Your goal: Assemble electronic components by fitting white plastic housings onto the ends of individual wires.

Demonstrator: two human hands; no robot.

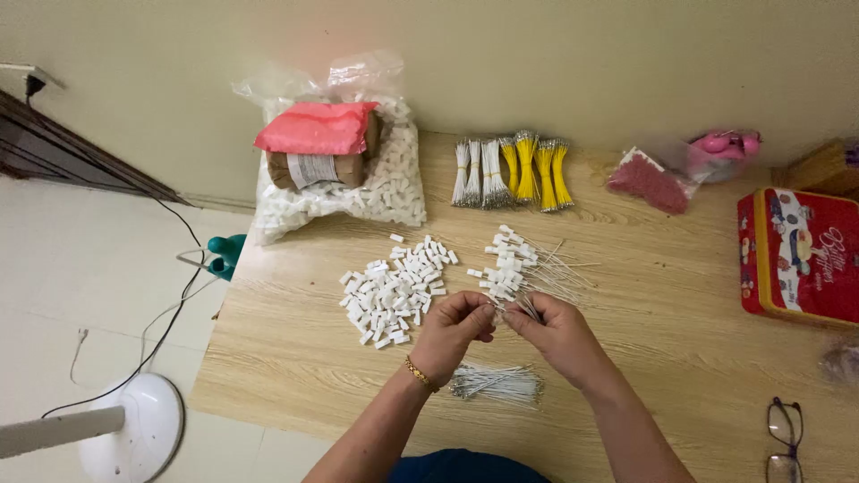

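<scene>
Fingertips of your left hand (pixel 455 327) and right hand (pixel 553 333) are pinched together over one spot, closed on a small white connector housing (pixel 495 309) and thin white wire held just above the wooden table (pixel 680 295). Keep the wire end straight and the housing square between thumb and forefinger so it seats cleanly. Loose housings (pixel 394 291) lie just left, finished pieces (pixel 514 266) just ahead, spare cut wires (pixel 497 384) under your wrists; draw from each without scattering them.
</scene>
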